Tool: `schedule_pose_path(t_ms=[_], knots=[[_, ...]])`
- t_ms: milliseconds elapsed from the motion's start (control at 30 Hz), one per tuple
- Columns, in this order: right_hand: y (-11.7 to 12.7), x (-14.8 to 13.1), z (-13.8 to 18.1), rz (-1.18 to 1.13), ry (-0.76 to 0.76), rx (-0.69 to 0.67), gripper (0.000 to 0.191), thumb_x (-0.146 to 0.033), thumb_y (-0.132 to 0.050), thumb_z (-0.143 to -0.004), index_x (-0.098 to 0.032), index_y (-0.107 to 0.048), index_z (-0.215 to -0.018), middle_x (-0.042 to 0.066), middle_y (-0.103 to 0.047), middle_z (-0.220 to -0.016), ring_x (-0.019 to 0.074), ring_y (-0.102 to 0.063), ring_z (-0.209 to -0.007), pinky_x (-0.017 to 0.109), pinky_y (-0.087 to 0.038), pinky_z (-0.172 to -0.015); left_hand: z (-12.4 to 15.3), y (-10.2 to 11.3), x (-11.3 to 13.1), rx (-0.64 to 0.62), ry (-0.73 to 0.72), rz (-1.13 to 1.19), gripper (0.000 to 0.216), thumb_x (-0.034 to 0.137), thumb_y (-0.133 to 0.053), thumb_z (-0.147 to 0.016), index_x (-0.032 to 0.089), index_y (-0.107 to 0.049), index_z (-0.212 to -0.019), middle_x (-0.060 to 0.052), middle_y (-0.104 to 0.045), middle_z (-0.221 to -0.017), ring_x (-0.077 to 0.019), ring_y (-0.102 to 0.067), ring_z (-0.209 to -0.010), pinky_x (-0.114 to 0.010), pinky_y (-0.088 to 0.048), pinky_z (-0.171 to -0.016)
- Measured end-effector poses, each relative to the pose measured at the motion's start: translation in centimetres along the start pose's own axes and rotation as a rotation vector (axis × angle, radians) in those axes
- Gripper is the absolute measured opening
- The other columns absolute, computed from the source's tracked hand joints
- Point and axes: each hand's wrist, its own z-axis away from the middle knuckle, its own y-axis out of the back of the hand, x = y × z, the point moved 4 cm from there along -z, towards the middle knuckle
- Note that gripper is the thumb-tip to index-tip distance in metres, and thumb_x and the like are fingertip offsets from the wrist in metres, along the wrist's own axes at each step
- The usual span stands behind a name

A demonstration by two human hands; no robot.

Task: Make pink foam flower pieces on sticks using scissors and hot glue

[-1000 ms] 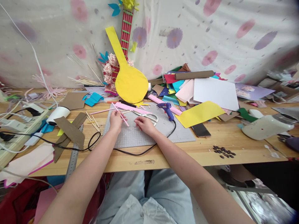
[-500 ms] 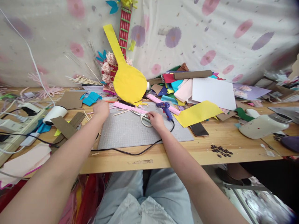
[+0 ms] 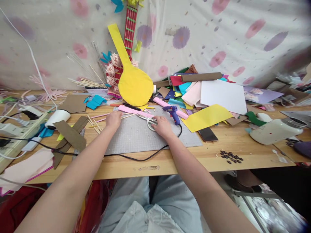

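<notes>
Rests right hand at scissors, frame centre, and left hand near left end of pink strip; cannot tell either grip as clenched or released.

smooth metal scissors with pale handles by me, matt, flat pink paper-like strip beyond, glossy blue pistol-shaped plastic glue gun right, smooth grained tan wooden tabletop nearest me

The left hand is at one end of a pink strip on a gray mat. The right hand is on the handles of the scissors. A blue glue gun sits near it.
</notes>
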Motion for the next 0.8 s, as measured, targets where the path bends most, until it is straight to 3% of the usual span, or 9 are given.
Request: schedule_pose_path(t_ms=[133,267,400,533,700,800], knots=[[0.1,0.1,0.0,-0.153,0.013,0.012,0.025,-0.030,-0.055,-0.075,-0.021,-0.052,-0.098,0.005,-0.060,-0.095,0.0182,-0.053,-0.088,0.028,-0.038,-0.074,1.1,-1.6,1.0,-0.055,-0.051,0.142,0.016,0.006,-0.062,-0.057,0.021,-0.057,-0.055,-0.007,-0.059,-0.080,-0.0254,-0.044,-0.110,-0.033,-0.029,-0.097],[0.5,1.1,-0.2,-0.292,-0.092,0.091,0.027,-0.041,-0.050,-0.076,-0.021,-0.050,-0.095,0.002,-0.059,-0.089,0.0152,-0.054,-0.081,0.025,-0.038,-0.066,1.0,-1.7,0.6,-0.049,0.020,0.215,0.021,0.003,-0.060,-0.055,0.021,-0.052,-0.047,-0.007,-0.058,-0.073,-0.0255,-0.047,-0.104,-0.034,-0.030,-0.097],[1.1,2.3,-0.6,-0.135,-0.212,0.213,0.024,-0.035,-0.048,-0.077,-0.019,-0.050,-0.094,0.006,-0.057,-0.095,0.0192,-0.053,-0.088,0.029,-0.039,-0.069,0.5,-0.9,0.2,-0.189,-0.128,0.066,0.021,0.003,-0.058,-0.057,0.021,-0.052,-0.050,-0.006,-0.058,-0.071,-0.0234,-0.051,-0.093,-0.031,-0.033,-0.093],[0.6,2.4,-1.0,0.042,-0.242,0.156,0.020,-0.026,-0.048,-0.077,-0.017,-0.053,-0.094,0.011,-0.056,-0.099,0.0243,-0.050,-0.094,0.033,-0.039,-0.072,0.9,0.2,-0.3,-0.392,-0.271,-0.044,0.020,0.003,-0.058,-0.059,0.023,-0.057,-0.056,-0.004,-0.056,-0.070,-0.0221,-0.053,-0.087,-0.032,-0.034,-0.091],[0.5,0.4,-1.8,0.105,-0.100,0.191,0.023,-0.023,-0.045,-0.079,-0.015,-0.056,-0.098,0.013,-0.055,-0.102,0.0269,-0.045,-0.100,0.036,-0.036,-0.081,2.1,1.5,0.0,-0.405,-0.167,0.130,0.022,0.001,-0.061,-0.056,0.023,-0.057,-0.055,-0.004,-0.058,-0.071,-0.0225,-0.052,-0.090,-0.033,-0.035,-0.091],[-0.1,-1.7,-2.9,0.056,0.086,0.137,0.026,-0.023,-0.047,-0.079,-0.016,-0.055,-0.102,0.011,-0.056,-0.105,0.0246,-0.045,-0.101,0.035,-0.034,-0.086,3.1,1.7,0.6,-0.257,-0.085,0.263,0.023,-0.001,-0.061,-0.056,0.021,-0.060,-0.064,-0.004,-0.059,-0.078,-0.0196,-0.053,-0.090,-0.029,-0.038,-0.087]])
